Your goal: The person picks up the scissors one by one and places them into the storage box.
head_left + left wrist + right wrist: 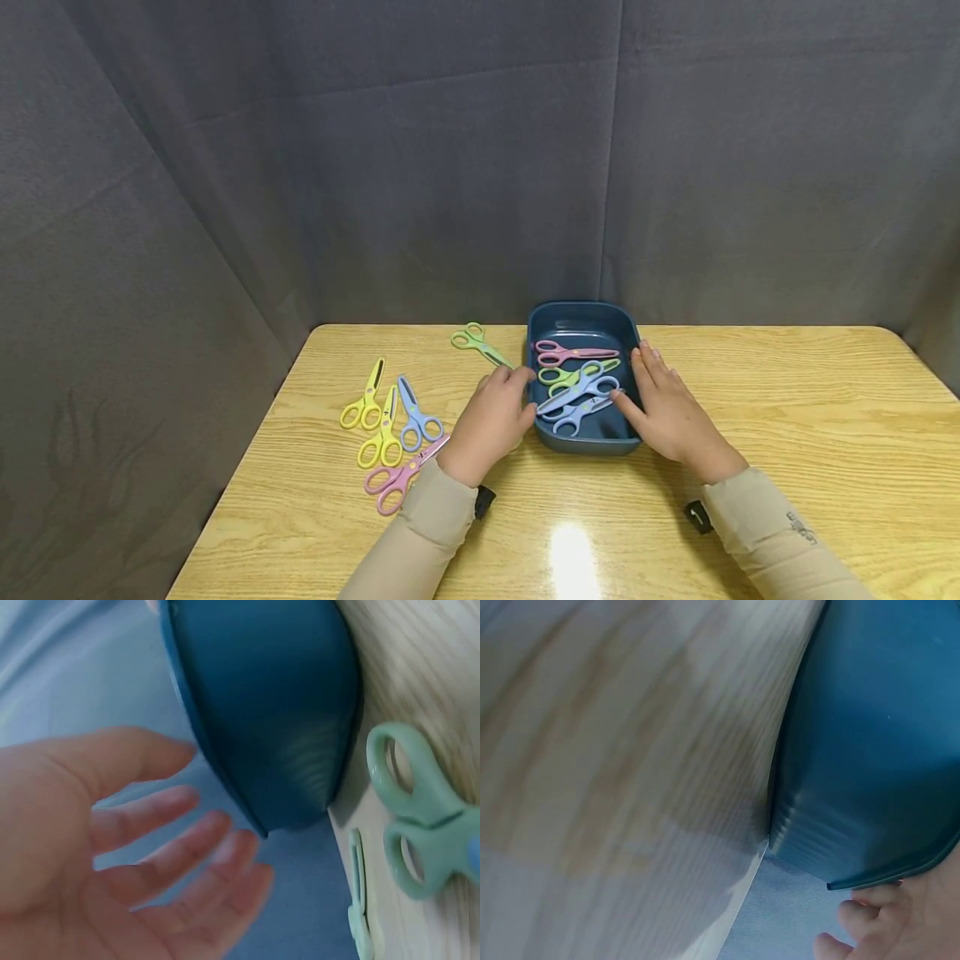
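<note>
A dark blue bin (587, 446) stands between both hands, with pink scissors (573, 353), green scissors (557, 377) and two blue scissors (577, 390) lying across one another inside. My left hand (487, 421) is at its left rim, fingers loosely bent with nothing held; in the left wrist view the thumb is close to the rim. On the opposite side my right hand (671, 408) rests against the wall, its fingers along the rim and its thumb reaching over the edge. Green scissors (480, 343) lie on the table just beyond the left hand.
On the wooden table (787, 400), left of the left forearm, lie two yellow scissors (386, 446), blue scissors (417, 421) and pink scissors (393, 482), the last partly behind the wrist. A grey curtain (465, 167) hangs behind the table's back edge.
</note>
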Motion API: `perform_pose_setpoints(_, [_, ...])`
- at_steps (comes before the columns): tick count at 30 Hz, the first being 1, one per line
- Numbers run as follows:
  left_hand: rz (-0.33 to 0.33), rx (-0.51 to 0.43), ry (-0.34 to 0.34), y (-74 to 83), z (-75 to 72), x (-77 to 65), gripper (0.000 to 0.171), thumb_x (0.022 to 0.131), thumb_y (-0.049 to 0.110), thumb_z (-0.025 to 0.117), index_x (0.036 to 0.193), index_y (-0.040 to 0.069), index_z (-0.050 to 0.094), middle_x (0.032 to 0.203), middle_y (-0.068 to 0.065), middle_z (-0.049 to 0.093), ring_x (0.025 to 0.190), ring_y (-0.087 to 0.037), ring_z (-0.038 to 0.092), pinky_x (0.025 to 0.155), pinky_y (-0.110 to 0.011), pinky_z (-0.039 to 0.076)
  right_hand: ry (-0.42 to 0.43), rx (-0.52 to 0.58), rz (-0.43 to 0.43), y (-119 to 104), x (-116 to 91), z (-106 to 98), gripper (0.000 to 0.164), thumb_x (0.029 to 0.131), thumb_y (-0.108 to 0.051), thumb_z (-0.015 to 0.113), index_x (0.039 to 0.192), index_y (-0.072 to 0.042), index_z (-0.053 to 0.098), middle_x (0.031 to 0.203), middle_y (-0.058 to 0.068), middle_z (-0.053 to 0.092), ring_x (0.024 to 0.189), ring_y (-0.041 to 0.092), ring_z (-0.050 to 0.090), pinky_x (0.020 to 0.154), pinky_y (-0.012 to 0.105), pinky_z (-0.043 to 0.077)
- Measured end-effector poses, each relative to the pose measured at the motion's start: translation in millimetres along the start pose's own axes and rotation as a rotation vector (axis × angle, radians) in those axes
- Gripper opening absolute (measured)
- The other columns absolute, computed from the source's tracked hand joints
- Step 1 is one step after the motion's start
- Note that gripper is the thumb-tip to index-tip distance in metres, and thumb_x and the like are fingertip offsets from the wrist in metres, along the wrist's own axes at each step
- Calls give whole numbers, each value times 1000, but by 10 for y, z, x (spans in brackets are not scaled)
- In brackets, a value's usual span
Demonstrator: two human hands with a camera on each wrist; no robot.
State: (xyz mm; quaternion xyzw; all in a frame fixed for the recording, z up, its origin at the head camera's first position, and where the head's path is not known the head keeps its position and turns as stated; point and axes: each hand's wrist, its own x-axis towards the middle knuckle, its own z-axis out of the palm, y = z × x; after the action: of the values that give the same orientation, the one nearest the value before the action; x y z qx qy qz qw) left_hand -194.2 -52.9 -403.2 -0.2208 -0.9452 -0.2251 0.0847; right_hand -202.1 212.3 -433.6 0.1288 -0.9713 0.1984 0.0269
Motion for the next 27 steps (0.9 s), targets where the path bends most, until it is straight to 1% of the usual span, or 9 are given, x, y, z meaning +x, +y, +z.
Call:
perform_pose_setpoints(3, [-27, 27, -17, -35, -27, -65, 40, 95, 18, 72, 130, 2, 62, 120, -19, 63, 108, -35, 63, 95, -43, 52, 1, 2, 0, -4, -5, 1, 82, 106, -48, 42, 156, 12, 17, 165, 29, 8, 151, 47, 10, 119, 61, 14])
perform_pose_setpoints(6, [-59, 47, -26, -75, -51, -130, 42, 93, 19, 75, 129, 0, 62, 118, -20, 63, 104, -37, 63, 92, -44, 53, -4, 9, -2, -13, -6, -1, 82, 106, -47, 43, 156, 12, 17, 165, 29, 8, 151, 48, 10, 119, 61, 14])
perform_pose_setpoints(9, [-82, 69, -54, -124, -67, -175, 43, 91, 18, 76, 127, -1, 62, 114, -20, 63, 101, -36, 63, 90, -44, 53, -8, 12, -1, -17, -12, -11, 82, 106, -47, 43, 156, 12, 16, 165, 29, 7, 151, 48, 10, 119, 61, 13])
perform_pose_setpoints(12, [-109, 82, -113, -160, -90, -201, 43, 89, 18, 79, 123, -2, 62, 109, -20, 62, 95, -36, 62, 88, -44, 52, -6, 10, 0, -16, -11, -22, 82, 106, -47, 43, 156, 12, 16, 165, 29, 7, 151, 48, 10, 119, 62, 13])
perform_pose_setpoints(15, [-152, 87, -191, -174, -111, -216, 43, 86, 18, 82, 116, -4, 62, 101, -19, 60, 85, -34, 61, 82, -45, 53, -8, 9, 0, -16, -4, -29, 82, 106, -47, 43, 156, 11, 16, 166, 28, 6, 152, 47, 9, 119, 62, 13])
perform_pose_setpoints(17, [-185, 93, -239, -175, -121, -220, 42, 84, 17, 84, 113, -4, 61, 98, -18, 59, 82, -35, 61, 78, -46, 53, -11, 6, 1, -15, 2, -28, 82, 106, -47, 43, 156, 11, 15, 166, 28, 6, 152, 47, 9, 119, 62, 13])
perform_pose_setpoints(20, [-210, 96, -281, -174, -117, -226, 45, 82, 17, 86, 112, -5, 61, 98, -19, 58, 83, -36, 62, 77, -47, 54, -14, 4, 8, -11, 3, -24, 82, 105, -47, 43, 156, 11, 15, 166, 28, 6, 152, 46, 8, 119, 62, 13])
perform_pose_setpoints(23, [-235, 93, -299, -181, -102, -235, 51, 80, 17, 87, 115, -7, 60, 102, -21, 58, 88, -40, 63, 79, -48, 54, -14, 4, 10, -8, 3, -17, 82, 105, -47, 43, 156, 11, 16, 165, 28, 6, 152, 47, 8, 119, 62, 13])
perform_pose_setpoints(27, [-264, 92, -321, -186, -89, -260, 56, 78, 17, 89, 117, -9, 59, 103, -23, 58, 89, -39, 63, 81, -48, 54, -13, 6, 8, -8, 3, -10, 82, 105, -47, 43, 156, 12, 16, 165, 29, 7, 152, 47, 9, 119, 62, 14])
